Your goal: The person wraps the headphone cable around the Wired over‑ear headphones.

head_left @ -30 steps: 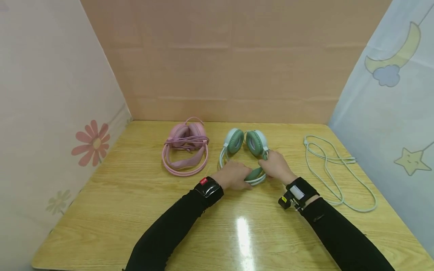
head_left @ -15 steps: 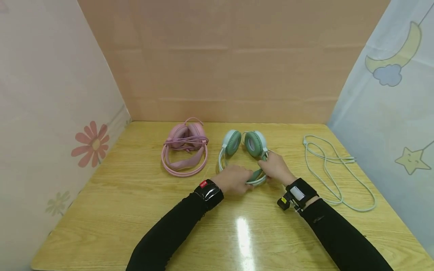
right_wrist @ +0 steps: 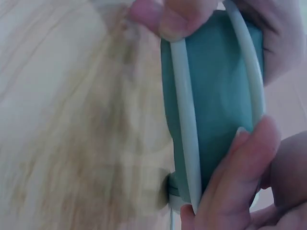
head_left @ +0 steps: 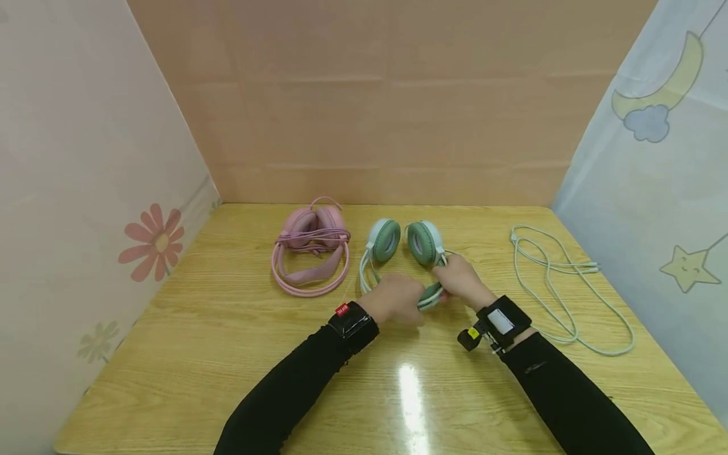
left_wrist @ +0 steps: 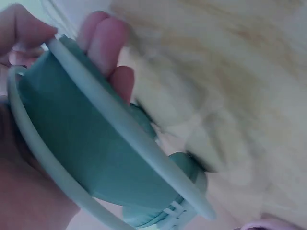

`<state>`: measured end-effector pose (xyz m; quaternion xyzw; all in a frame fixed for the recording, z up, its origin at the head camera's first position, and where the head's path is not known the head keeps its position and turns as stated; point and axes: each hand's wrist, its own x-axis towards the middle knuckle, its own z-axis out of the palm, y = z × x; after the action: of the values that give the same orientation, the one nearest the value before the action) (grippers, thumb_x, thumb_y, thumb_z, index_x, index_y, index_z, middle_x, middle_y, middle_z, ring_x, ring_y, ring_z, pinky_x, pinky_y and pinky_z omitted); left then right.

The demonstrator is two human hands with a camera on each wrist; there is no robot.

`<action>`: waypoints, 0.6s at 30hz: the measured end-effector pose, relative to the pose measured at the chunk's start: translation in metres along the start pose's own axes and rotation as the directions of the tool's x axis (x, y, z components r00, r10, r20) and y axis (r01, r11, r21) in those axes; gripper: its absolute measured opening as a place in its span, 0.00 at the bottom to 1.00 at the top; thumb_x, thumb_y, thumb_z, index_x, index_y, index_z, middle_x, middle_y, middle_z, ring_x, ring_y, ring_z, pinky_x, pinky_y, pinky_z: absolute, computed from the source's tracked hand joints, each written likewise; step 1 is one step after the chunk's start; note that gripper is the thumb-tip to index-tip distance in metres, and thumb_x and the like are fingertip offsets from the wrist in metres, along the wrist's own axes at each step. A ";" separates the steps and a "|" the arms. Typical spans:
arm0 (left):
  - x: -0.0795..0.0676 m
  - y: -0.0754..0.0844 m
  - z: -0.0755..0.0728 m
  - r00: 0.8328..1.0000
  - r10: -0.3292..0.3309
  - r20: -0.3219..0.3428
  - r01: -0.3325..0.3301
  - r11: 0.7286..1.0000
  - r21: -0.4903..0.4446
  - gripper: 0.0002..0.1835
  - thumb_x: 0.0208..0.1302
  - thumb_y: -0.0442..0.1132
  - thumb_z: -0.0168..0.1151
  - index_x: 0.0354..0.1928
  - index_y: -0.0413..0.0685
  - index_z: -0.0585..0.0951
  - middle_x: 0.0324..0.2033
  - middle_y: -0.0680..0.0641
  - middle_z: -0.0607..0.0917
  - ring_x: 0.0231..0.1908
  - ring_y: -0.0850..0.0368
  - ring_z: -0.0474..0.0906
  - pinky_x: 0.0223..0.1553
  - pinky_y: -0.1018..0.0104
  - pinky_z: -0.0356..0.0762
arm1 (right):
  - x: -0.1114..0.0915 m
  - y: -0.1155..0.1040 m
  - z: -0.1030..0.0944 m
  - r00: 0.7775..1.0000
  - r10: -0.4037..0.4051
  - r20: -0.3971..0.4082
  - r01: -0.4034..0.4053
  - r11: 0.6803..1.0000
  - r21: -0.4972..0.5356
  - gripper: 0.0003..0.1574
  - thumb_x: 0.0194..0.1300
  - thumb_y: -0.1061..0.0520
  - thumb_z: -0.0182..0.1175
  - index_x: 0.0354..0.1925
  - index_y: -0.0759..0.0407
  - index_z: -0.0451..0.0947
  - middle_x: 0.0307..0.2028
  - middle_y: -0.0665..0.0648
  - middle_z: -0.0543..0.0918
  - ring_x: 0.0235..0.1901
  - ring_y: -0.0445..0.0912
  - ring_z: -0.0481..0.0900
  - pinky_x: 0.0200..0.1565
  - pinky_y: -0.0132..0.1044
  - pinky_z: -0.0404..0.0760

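Both hands hold a pair of pale green headphones [head_left: 387,241] near the middle of the table. Its two cushioned ear cups point to the back, and the headband lies toward the person. My left hand [head_left: 396,299] grips the front of the headband, covering part of it. On the right side, my right hand [head_left: 463,279] pinches the band just below the right ear cup. In the left wrist view the green padded headband [left_wrist: 110,139] runs between two pale rails, with fingers on both edges. The right wrist view shows the headband [right_wrist: 213,96] gripped by fingers of both hands, slightly above the wooden surface.
Pink headphones [head_left: 298,229] with their cord wrapped round them lie on the table to the left. A pale green cable [head_left: 611,354] spreads in loose loops at the right. A brown panel [head_left: 364,126] closes off the back, and printed cloths hang at both sides.
The green headphones have shifted slightly left and turned a little, their ear cups swinging left. Both hands keep their hold. The pink headphones and the loose cable have stayed put.
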<state>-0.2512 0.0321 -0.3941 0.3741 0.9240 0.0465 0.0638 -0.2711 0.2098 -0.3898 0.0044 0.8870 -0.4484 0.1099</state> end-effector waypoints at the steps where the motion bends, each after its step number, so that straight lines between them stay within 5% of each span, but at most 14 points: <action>1: -0.002 0.001 -0.001 1.000 -0.001 0.003 0.001 1.000 -0.011 0.17 0.56 0.47 0.69 0.23 0.56 0.68 0.19 0.57 0.65 0.21 0.62 0.63 0.23 0.66 0.66 | 0.000 -0.001 0.000 1.000 0.006 -0.001 -0.006 1.000 0.016 0.14 0.70 0.61 0.46 0.42 0.73 0.71 0.16 0.53 0.74 0.11 0.41 0.76 0.20 0.37 0.81; 6: -0.005 0.005 -0.002 0.999 -0.029 -0.024 0.028 0.999 -0.043 0.12 0.58 0.44 0.68 0.28 0.55 0.72 0.22 0.57 0.69 0.23 0.61 0.67 0.25 0.65 0.68 | 0.000 -0.002 -0.001 0.999 0.033 -0.007 -0.032 0.996 0.081 0.17 0.71 0.61 0.46 0.46 0.77 0.70 0.21 0.56 0.74 0.12 0.40 0.75 0.21 0.37 0.82; 11: -0.002 0.004 0.003 0.990 -0.083 -0.115 0.084 0.996 0.003 0.21 0.57 0.55 0.72 0.22 0.58 0.69 0.20 0.58 0.68 0.21 0.62 0.67 0.21 0.63 0.69 | 0.000 -0.003 -0.002 0.999 0.045 0.013 -0.046 0.991 0.123 0.18 0.71 0.62 0.45 0.50 0.78 0.67 0.25 0.57 0.74 0.14 0.40 0.77 0.23 0.36 0.83; 18: 0.000 0.002 0.006 0.981 0.068 -0.183 -0.038 0.986 0.161 0.21 0.66 0.50 0.65 0.20 0.57 0.66 0.18 0.58 0.68 0.20 0.65 0.66 0.23 0.65 0.71 | -0.003 -0.005 -0.004 0.999 0.029 0.029 -0.033 0.991 0.133 0.15 0.70 0.61 0.48 0.46 0.76 0.69 0.21 0.54 0.72 0.13 0.39 0.76 0.23 0.37 0.83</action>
<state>-0.2488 0.0343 -0.4000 0.3964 0.9164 0.0106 -0.0544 -0.2696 0.2108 -0.3831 0.0196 0.8534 -0.5049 0.1281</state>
